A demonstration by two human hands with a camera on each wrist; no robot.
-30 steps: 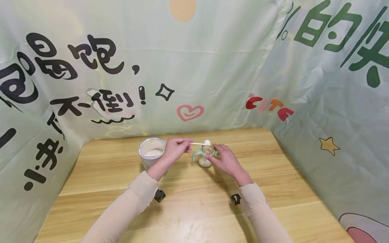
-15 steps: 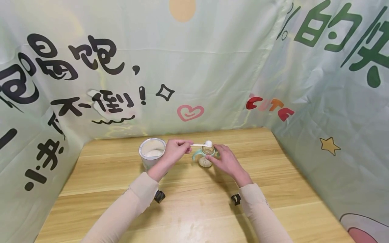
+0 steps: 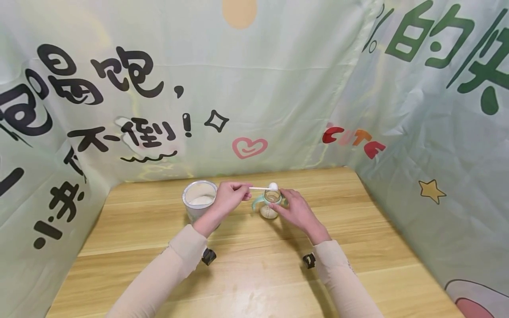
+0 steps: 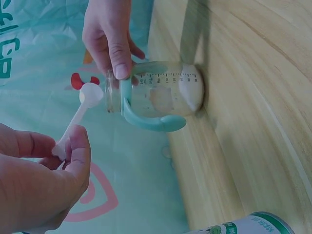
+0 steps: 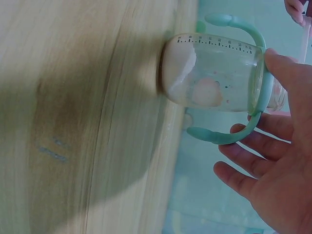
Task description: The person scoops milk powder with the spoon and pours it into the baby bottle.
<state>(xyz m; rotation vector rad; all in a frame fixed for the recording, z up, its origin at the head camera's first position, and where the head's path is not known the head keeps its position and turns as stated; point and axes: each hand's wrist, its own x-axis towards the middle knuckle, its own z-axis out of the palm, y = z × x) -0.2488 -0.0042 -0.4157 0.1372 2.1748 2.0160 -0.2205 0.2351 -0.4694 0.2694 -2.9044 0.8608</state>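
My left hand [image 3: 229, 197] pinches the thin handle of a white powder scoop [image 4: 90, 95] between thumb and fingers. The scoop's bowl is tipped right at the mouth of a clear baby bottle [image 4: 161, 90] with a mint-green two-handled ring. White powder [image 5: 179, 66] lies in the bottom of the bottle, which stands upright on the table. From the right, my right hand [image 3: 296, 211] grips the bottle at its neck ring, thumb on one side and fingers on the other near a handle. Measuring marks run up the bottle's side.
Left of the bottle, a lidless tin [image 3: 195, 213] of white powder stands beside my left forearm. The wooden table [image 3: 254, 282] is bordered by printed fabric walls [image 3: 278, 97] at the back and sides.
The scoop's bowl has rocked over the bottle's mouth, turning one way and then back, and sits slightly further right than a second ago. Both hands have stayed nearly in place.
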